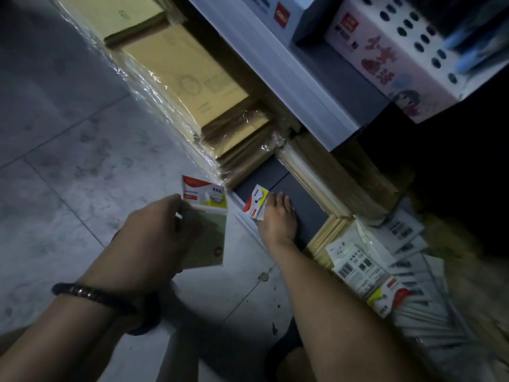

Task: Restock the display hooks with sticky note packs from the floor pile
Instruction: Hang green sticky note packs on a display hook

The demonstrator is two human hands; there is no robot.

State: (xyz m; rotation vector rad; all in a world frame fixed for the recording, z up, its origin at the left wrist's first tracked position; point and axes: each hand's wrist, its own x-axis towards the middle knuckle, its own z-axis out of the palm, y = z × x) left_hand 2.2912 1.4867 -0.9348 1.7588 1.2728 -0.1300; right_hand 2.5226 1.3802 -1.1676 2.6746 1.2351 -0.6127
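Head view: we're gathering stock. Left grip (154,232) holds a sticky note pack (205,198); right grip (276,221) pinches a second pack (255,204) by the shelf base (305,205), floor pile (385,271) just right. Next we'd raise both to hooks, unseen here.

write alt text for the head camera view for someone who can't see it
In dim light, a person's left hand grips sticky note packs while the right hand holds a single pack at a dark shelf base. More packs lie in a floor pile to the right, near plastic-wrapped brown paper stacks.
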